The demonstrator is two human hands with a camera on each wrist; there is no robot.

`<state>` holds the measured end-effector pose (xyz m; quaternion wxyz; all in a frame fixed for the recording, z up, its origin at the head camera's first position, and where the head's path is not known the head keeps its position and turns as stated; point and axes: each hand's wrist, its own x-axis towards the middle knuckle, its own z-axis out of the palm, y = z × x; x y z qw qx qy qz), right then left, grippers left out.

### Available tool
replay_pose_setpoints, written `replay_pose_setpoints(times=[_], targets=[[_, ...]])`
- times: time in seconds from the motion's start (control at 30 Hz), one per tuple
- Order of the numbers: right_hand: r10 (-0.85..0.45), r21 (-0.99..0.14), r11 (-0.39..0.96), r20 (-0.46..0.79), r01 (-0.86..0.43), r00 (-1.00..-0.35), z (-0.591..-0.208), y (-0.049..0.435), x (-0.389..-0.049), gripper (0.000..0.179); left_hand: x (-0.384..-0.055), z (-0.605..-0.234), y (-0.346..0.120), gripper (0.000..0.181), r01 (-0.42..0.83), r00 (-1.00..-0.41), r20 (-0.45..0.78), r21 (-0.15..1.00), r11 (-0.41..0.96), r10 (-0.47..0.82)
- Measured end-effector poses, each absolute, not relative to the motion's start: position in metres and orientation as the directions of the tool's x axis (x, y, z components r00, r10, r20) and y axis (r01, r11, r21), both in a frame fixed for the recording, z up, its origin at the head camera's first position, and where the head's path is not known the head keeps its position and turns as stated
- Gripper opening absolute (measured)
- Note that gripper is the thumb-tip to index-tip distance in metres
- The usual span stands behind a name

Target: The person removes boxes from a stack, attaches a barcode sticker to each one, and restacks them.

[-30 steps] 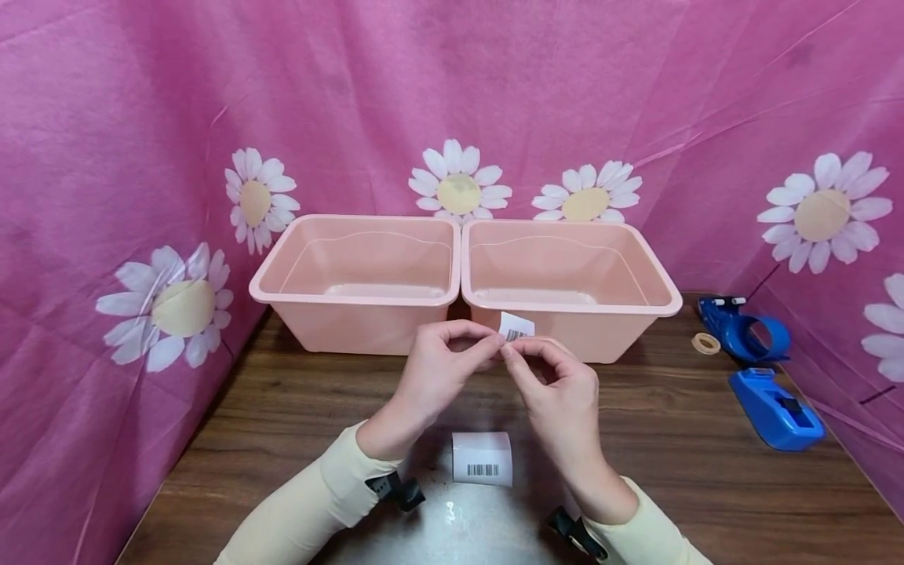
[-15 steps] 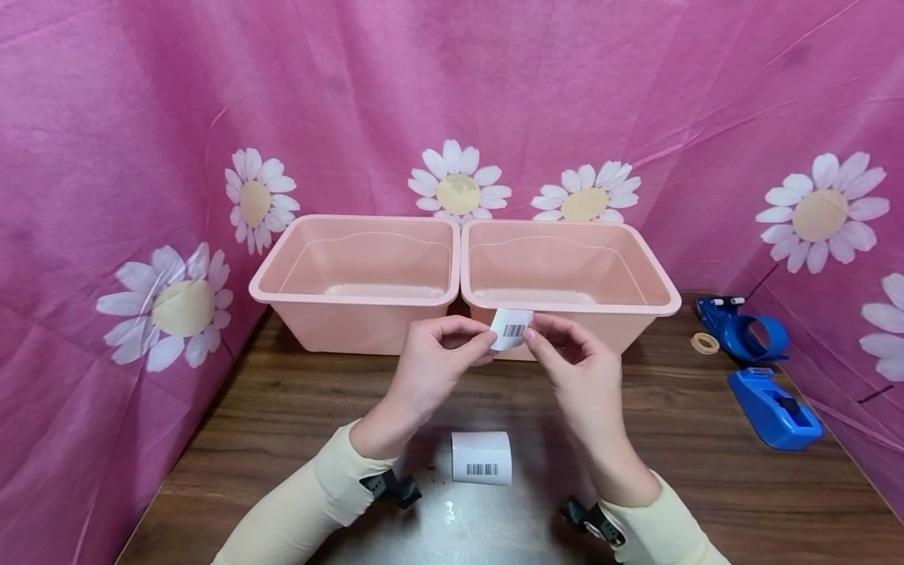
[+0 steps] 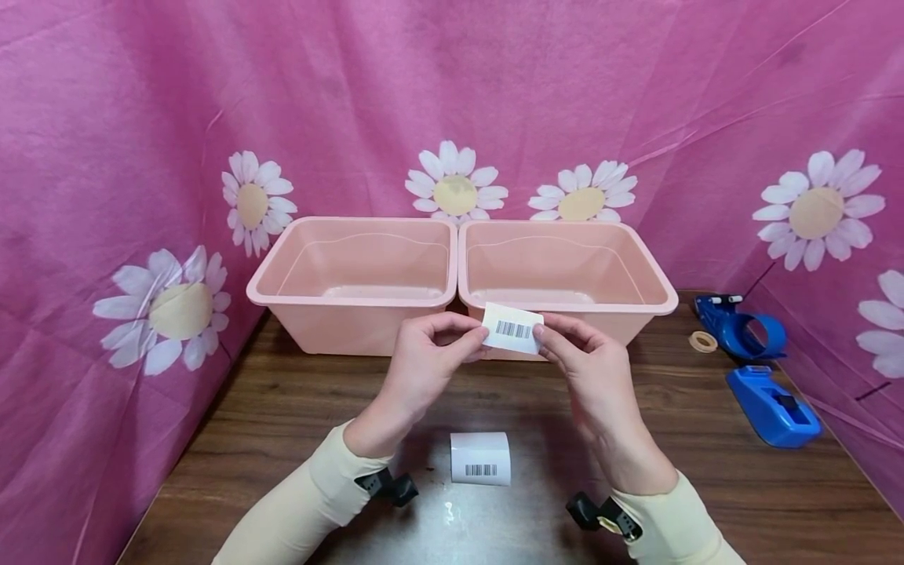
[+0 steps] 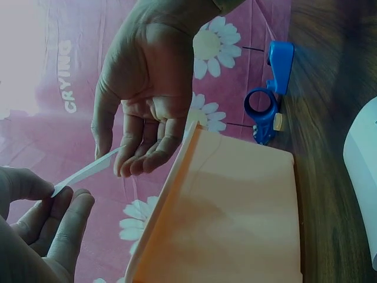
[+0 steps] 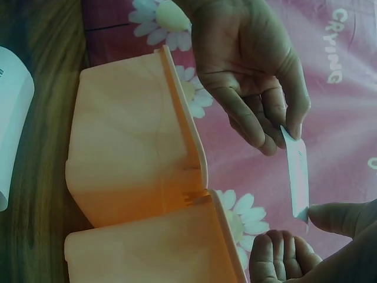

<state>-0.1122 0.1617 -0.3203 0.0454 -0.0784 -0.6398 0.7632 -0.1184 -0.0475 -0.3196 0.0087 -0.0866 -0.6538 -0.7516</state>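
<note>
A small white barcode label (image 3: 512,342) is stretched between both hands, in front of the right pink bin (image 3: 565,308). My left hand (image 3: 432,353) pinches its left end between thumb and forefinger. At the other end, my right hand (image 3: 593,373) pinches it the same way. The left wrist view shows the label (image 4: 88,171) nearly edge-on, tilted. From the right wrist, the label (image 5: 296,177) spans the gap from one thumb to the other. A curved white barcode label piece (image 3: 480,455) lies on the table below the hands.
The left pink bin (image 3: 353,329) touches its twin at the rim. On the table's right side sit a blue tape dispenser (image 3: 777,408), a dark blue tape gun (image 3: 749,333) and a small tan tape roll (image 3: 703,341). Pink flowered cloth (image 3: 452,78) hangs behind.
My hands have drawn apart, the right one moving rightward. The label, at first mostly covered by the fingers, is now spread flat between them with its barcode showing.
</note>
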Motion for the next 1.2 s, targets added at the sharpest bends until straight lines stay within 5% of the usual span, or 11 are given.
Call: replay_pose_setpoints(times=[0.2, 0.43, 0.67, 0.8, 0.97, 1.2], targets=[[0.161, -0.976, -0.215, -0.049, 0.013, -0.986, -0.320, 0.163, -0.112, 0.020, -0.119, -0.320, -0.048, 0.016, 0.136, -0.984, 0.149, 0.982, -0.131, 0.096], [0.181, -0.981, -0.193, -0.048, 0.012, -0.982, -0.321, 0.164, -0.113, 0.021, -0.124, -0.328, -0.049, 0.007, 0.297, -0.954, 0.300, 0.942, 0.154, 0.001], [0.198, -0.989, -0.146, -0.040, 0.011, -0.979, -0.326, 0.163, -0.116, 0.015, -0.129, -0.335, -0.049, 0.007, 0.380, -0.914, 0.404, 0.885, 0.268, -0.039], [0.212, -0.996, -0.091, -0.022, 0.003, -0.977, -0.329, 0.160, -0.117, 0.005, -0.131, -0.340, -0.052, 0.007, 0.387, -0.907, 0.419, 0.871, 0.303, -0.047], [0.184, -0.999, 0.017, 0.038, -0.035, -0.982, -0.332, 0.150, -0.122, 0.022, -0.135, -0.345, -0.063, 0.007, 0.383, -0.901, 0.428, 0.860, 0.337, -0.070], [0.114, -0.991, 0.120, 0.071, -0.057, -0.991, -0.338, 0.123, -0.133, 0.016, -0.133, -0.352, -0.093, 0.005, 0.334, -0.911, 0.400, 0.862, 0.381, -0.106]])
